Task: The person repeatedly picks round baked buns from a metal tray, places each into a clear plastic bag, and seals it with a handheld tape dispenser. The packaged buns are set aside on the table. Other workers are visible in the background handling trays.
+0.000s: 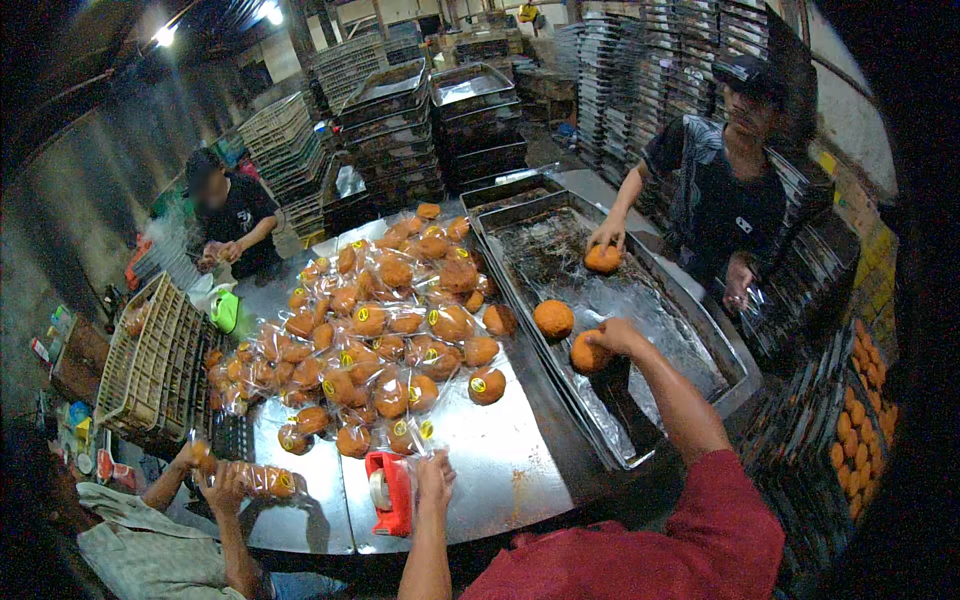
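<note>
My right hand (619,337) grips a browned bread bun (590,352) over a dark metal baking tray (720,360). Another bare bun (553,319) lies in the tray just to its left. Down at the table's near edge, my left hand (435,476) is closed at the end of a clear plastic bag, beside a red tape dispenser (390,495); whether it pinches the bag is hard to tell. A large heap of buns in clear bags (367,360) with yellow stickers covers much of the metal table (517,450).
Across the tray, a co-worker's hand (609,234) touches a bun (602,259). At lower left, another person's hands (221,487) hold bagged buns. A plastic crate (142,360) stands at the table's left side. Stacked trays (472,112) rise behind; a third person works at far left.
</note>
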